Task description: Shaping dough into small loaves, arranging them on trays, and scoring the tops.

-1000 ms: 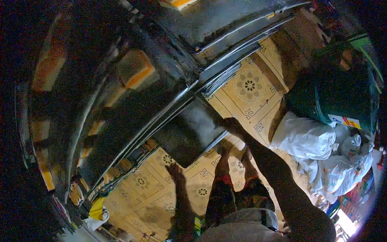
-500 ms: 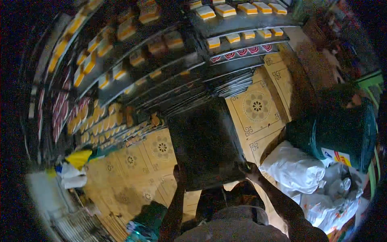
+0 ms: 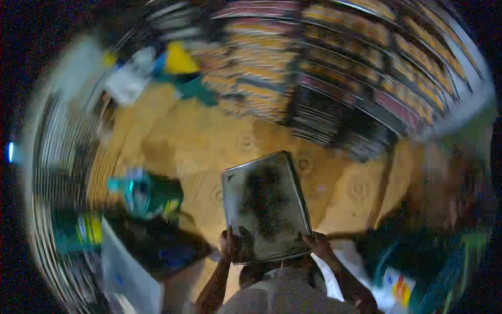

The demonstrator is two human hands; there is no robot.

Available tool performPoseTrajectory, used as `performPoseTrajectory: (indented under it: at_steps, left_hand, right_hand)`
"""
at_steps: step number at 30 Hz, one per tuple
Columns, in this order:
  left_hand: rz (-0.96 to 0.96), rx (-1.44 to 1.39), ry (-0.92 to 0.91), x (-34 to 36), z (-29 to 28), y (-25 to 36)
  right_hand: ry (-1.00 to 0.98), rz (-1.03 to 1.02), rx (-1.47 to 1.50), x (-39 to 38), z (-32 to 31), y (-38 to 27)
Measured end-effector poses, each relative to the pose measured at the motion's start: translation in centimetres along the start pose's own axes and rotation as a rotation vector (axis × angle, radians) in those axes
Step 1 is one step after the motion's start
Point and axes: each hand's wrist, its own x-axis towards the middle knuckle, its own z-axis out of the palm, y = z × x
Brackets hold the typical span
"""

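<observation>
A dark rectangular metal tray [image 3: 267, 199] with a rim is held out in front of my body over the tiled floor. My left hand [image 3: 227, 246] grips its near left edge, and my right hand [image 3: 317, 242] grips the near right edge. The tray's surface looks bare, with dark blurry shading across it.
Motion-blurred racks [image 3: 345, 57] of trays with yellow and pink items curve across the back. At left are stacked trays [image 3: 63, 136], a green-teal container [image 3: 144, 193] and a grey panel [image 3: 130, 267]. A dark green bin [image 3: 429, 267] and white sacks [image 3: 340, 269] sit at right.
Both my hands now hold the tray, which has come away from the rack. The view has swung round, so the racks moved toward the upper right and the left-side stacks came into sight.
</observation>
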Motion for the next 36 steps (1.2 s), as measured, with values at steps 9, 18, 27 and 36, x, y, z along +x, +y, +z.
performPoseTrajectory:
  at_steps: [9, 18, 27, 36]
  left_hand:
    - [-0.972, -0.434, 0.324, -20.3, -20.2, -1.2]
    - [-0.912, -0.691, 0.749, -43.2, -33.0, -18.7]
    - [-1.032, -0.604, 0.858, -50.8, -43.3, -33.5]
    - [-1.094, -0.445, 0.818, -46.1, -47.9, -45.7]
  right_hand:
    - [-0.465, 0.003, -0.088, 0.6, 10.2, -12.7]
    - [-0.471, -0.242, -0.115, -8.5, 29.1, -29.6]
    - [-0.689, -0.083, 0.345, -15.5, 44.6, -48.8]
    - [-0.795, -0.086, 0.114, -8.0, 57.5, -57.9]
